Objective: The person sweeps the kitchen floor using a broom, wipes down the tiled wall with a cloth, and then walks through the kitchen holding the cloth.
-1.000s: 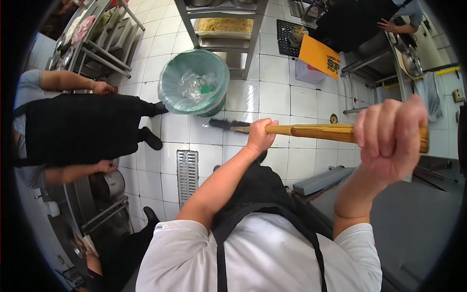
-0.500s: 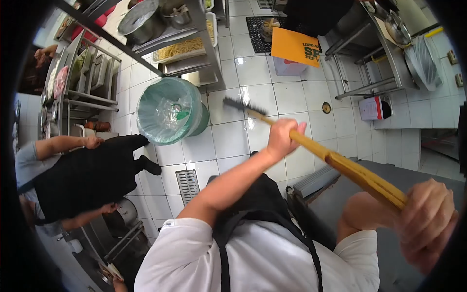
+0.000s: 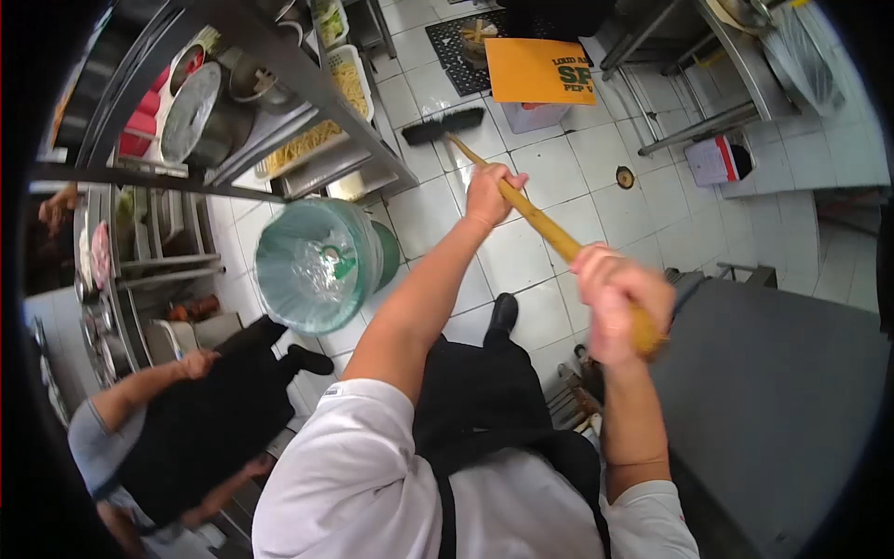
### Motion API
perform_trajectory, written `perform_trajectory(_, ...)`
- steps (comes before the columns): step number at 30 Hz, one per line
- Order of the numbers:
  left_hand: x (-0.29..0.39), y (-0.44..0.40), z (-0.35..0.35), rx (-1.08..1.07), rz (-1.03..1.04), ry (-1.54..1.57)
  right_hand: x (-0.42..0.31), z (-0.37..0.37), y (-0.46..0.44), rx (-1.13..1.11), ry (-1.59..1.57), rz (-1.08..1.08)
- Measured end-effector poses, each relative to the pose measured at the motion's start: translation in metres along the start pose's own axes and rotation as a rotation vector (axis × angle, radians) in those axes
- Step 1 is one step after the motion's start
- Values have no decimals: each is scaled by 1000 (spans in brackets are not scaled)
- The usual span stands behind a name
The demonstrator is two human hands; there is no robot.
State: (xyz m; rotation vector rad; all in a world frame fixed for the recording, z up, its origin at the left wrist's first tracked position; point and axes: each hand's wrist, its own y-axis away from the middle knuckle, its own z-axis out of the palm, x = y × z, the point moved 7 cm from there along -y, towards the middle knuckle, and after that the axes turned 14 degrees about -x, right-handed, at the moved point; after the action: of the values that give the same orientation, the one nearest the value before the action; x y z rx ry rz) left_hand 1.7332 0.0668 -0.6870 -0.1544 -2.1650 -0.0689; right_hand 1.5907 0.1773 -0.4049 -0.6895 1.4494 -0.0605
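A broom (image 3: pixel 549 228) with a yellow wooden handle and a dark bristle head slants away from me across the view. Its bristles rest on or close to the white tiled floor, near the foot of the metal shelf. My left hand (image 3: pixel 491 194) is wrapped round the handle partway down. Close to the handle's top end, my right hand (image 3: pixel 619 298) grips it, slightly blurred. Left of my left arm stands a green bin (image 3: pixel 312 265) lined with a clear plastic bag, with crumpled clear plastic inside.
At upper left, a metal shelf (image 3: pixel 372 154) holds pots and trays of fries. An orange sign (image 3: pixel 540 72) covers a box ahead. Another person in a dark apron (image 3: pixel 209 424) stands at left. A grey surface (image 3: pixel 773 391) lies to my right, and a metal table (image 3: pixel 745 56) is at upper right.
The broom head has moved forward, away from me, toward the shelf's foot. My right hand has swung inward and forward with the handle's end, and my left hand has also reached farther forward.
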Motion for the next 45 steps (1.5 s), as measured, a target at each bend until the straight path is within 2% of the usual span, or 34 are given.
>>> perform_trajectory(3,43,5,-3,-29,165,138,-48,-2,-35,119,-64,10)
perform_trajectory(5,68,21,-4,-54,244,240,-81,3,-56,112,-31,-21)
perform_trajectory(8,99,67,1,-218,257,317,-119,18,-68,18,30,-27)
perform_trajectory(11,131,116,3,-332,332,394,-146,24,-62,36,73,-3)
perform_trajectory(12,136,129,10,-382,308,417,-152,22,-57,87,94,0)
perform_trajectory(15,173,158,3,-323,465,432,-194,22,-40,230,82,-4)
perform_trajectory(17,197,166,-3,-337,505,485,-224,38,-32,164,181,-68)
perform_trajectory(19,214,162,-2,-358,553,519,-250,50,-24,-1,326,107)
perform_trajectory(22,224,127,21,-331,665,450,-251,50,-4,106,414,-35)
perform_trajectory(23,219,108,39,-320,674,457,-236,38,11,211,385,-152)
perform_trajectory(24,212,86,55,-287,660,510,-210,24,21,325,434,-92)
perform_trajectory(26,175,39,112,-420,521,259,-147,1,44,542,481,38)
perform_trajectory(27,160,25,123,-573,440,184,-118,-5,57,642,476,107)
perform_trajectory(28,145,20,142,-557,514,89,-104,0,68,655,451,75)
perform_trajectory(29,146,30,148,-584,501,110,-97,-1,75,660,422,40)
perform_trajectory(31,148,57,146,-642,471,136,-114,-11,92,736,352,11)
perform_trajectory(35,179,136,137,-749,461,297,-182,-25,97,664,256,-23)
perform_trajectory(39,206,210,120,-934,423,365,-226,-21,97,684,369,24)
perform_trajectory(40,213,223,114,-974,418,390,-235,-18,100,778,402,18)
perform_trajectory(42,236,243,98,-934,528,465,-271,-21,94,327,321,21)
perform_trajectory(44,251,246,86,-899,614,522,-289,-3,93,513,297,-191)
perform_trajectory(45,260,243,82,-874,657,545,-300,14,98,622,372,-201)
